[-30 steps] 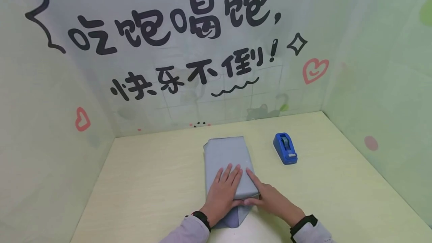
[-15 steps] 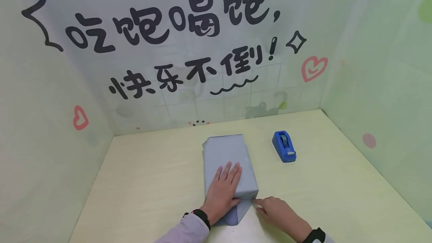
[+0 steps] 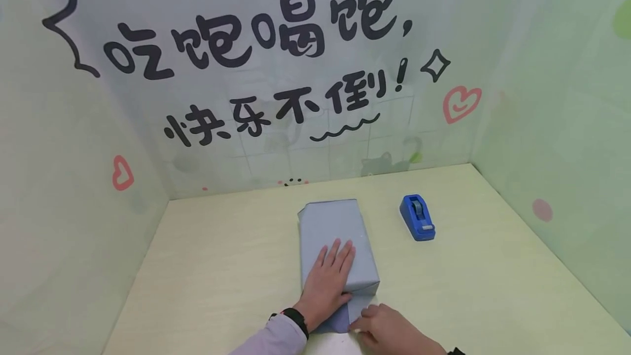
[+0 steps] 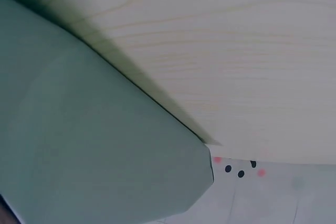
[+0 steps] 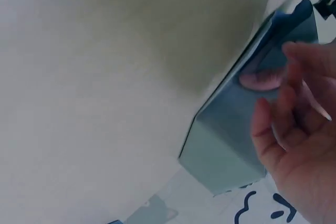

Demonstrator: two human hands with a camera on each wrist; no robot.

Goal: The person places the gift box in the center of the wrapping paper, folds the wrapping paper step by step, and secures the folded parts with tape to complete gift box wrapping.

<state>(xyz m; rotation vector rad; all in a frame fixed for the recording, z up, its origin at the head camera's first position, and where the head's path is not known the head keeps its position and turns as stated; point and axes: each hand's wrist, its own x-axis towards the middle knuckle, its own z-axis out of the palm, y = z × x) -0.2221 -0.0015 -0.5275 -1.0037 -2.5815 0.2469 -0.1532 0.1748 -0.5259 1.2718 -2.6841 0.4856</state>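
A flat box-shaped package in grey-blue wrapping paper (image 3: 330, 221) lies lengthwise on the table. At its near end, a folded paper flap (image 3: 360, 307) sticks out toward me. My left hand (image 3: 322, 281) presses flat on the package's top, fingers spread, with its thumb down by the near end. With curled fingers, my right hand (image 3: 389, 328) pinches the flap's edge near its tip. In the right wrist view, those curled fingers cover part of the flap (image 5: 286, 27). The left wrist view has the package's smooth top (image 4: 105, 140) and long left edge.
A blue tape dispenser (image 3: 418, 218) stands to the right of the package, toward the back. The pale wood table (image 3: 222, 262) meets printed cloth walls (image 3: 315, 158) at the back and both sides.
My right hand left the package's near right corner and moved down along the flap to its tip. The left hand and the package have stayed in place.
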